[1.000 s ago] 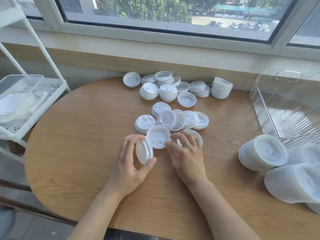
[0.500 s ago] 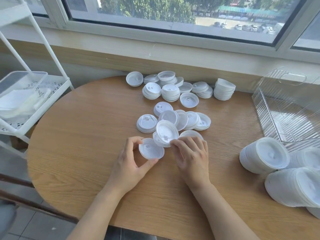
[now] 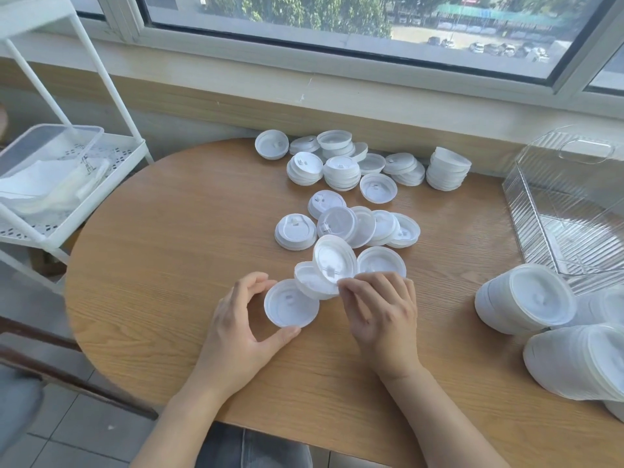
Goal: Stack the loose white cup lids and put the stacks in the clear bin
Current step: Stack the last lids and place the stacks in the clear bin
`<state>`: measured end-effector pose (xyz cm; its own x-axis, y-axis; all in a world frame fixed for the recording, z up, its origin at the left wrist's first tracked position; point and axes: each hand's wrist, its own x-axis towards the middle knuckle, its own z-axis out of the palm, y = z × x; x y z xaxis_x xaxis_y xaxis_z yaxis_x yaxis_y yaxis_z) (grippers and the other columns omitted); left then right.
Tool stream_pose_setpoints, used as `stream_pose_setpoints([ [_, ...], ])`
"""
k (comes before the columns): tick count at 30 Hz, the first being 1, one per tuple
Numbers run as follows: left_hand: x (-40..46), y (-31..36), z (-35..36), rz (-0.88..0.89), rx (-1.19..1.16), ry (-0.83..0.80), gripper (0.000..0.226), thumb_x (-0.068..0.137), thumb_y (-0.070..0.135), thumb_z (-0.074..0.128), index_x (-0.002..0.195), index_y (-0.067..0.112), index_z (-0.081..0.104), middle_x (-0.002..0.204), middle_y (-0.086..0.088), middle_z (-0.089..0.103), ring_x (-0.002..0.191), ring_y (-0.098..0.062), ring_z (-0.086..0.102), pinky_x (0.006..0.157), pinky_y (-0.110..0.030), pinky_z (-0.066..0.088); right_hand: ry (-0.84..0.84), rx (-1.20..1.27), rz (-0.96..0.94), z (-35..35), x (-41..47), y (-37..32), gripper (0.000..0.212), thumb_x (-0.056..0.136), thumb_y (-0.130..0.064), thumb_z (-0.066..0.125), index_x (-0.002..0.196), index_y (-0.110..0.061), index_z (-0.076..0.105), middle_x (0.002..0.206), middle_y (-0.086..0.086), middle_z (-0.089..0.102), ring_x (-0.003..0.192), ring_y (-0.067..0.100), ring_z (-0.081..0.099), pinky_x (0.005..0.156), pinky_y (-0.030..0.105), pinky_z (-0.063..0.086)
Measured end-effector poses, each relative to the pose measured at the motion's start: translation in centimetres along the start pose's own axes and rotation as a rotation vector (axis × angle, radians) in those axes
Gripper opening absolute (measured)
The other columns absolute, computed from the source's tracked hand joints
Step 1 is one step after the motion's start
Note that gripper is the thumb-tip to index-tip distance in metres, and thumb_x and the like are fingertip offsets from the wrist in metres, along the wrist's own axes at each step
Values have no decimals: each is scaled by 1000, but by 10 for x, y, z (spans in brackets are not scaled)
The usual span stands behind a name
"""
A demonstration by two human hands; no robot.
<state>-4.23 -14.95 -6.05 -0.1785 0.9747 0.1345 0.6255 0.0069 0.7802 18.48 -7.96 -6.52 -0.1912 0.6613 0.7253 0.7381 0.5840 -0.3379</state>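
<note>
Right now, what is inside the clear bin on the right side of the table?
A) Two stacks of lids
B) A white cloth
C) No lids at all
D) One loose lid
C: the clear bin shows only its ribbed walls and floor, while the finished lid stacks lie on the table in front of it.

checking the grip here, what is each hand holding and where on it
The left hand holds a flat lid by its rim, thumb and forefinger on opposite sides. The right hand pinches a tilted lid at its lower rim.
</note>
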Motion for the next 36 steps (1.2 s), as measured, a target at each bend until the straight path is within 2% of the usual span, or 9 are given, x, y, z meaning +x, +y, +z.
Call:
stream_pose_setpoints([
  [6, 1, 3, 1, 18, 36, -11, 88, 72, 61, 83, 143, 33, 41, 138, 30, 57, 127, 26, 33, 106, -28, 30, -5, 28, -88, -4, -2, -5, 7, 97, -14, 75, 92, -18, 79, 92, -9, 70, 81, 20, 62, 77, 35, 44],
  [12, 0, 1, 1, 10, -29, 40, 91, 67, 62, 87, 141, 33, 44, 128, 39, 57, 126, 12, 49, 108, -34, 41, -144, 106, -271, -9, -11, -21, 6, 98, -15, 73, 95, -17, 78, 95, -8, 68, 83, 18, 63, 78, 33, 46],
  [16, 0, 1, 1, 17, -39, 37, 92, 65, 61, 88, 141, 33, 44, 128, 36, 59, 126, 11, 50, 109, -36, 41, -165, 96, -286, -9, -11, -21, 8, 99, -15, 71, 95, -18, 77, 95, -8, 68, 84, 18, 62, 78, 33, 45],
  [20, 0, -1, 1, 14, -30, 20, 94, 64, 62, 87, 142, 36, 41, 129, 37, 59, 127, 13, 47, 110, -32, 38, -109, 16, -226, -8, -11, -19, 7, 98, -16, 73, 95, -18, 78, 93, -8, 69, 80, 21, 63, 74, 36, 46],
  [25, 0, -1, 2, 23, -35, 26, 95, 63, 70, 82, 142, 36, 43, 127, 33, 60, 125, 11, 49, 107, -36, 42, -172, 81, -338, -8, -16, -18, 9, 94, -10, 76, 98, -17, 78, 98, -6, 69, 84, 19, 62, 78, 33, 44],
  [30, 0, -1, 1, 13, -22, 8, 97, 63, 62, 88, 143, 39, 40, 129, 40, 57, 126, 19, 42, 108, -31, 37, -121, -2, -255, -7, -14, -18, 7, 96, -13, 74, 98, -18, 78, 95, -8, 69, 81, 19, 62, 75, 35, 45],
  [33, 0, -1, 1, 22, -16, 1, 96, 65, 60, 89, 144, 39, 38, 134, 35, 59, 128, 13, 45, 110, -33, 36, -76, -50, -158, -8, -13, -16, 8, 99, -14, 71, 99, -19, 78, 94, -9, 68, 79, 19, 59, 73, 36, 42],
  [36, 0, -1, 1, 20, -16, -5, 96, 65, 60, 89, 144, 40, 38, 135, 34, 59, 128, 13, 45, 110, -32, 36, -110, -91, -136, -6, -13, -16, 8, 99, -16, 71, 101, -20, 77, 95, -9, 67, 81, 19, 58, 74, 37, 42],
])
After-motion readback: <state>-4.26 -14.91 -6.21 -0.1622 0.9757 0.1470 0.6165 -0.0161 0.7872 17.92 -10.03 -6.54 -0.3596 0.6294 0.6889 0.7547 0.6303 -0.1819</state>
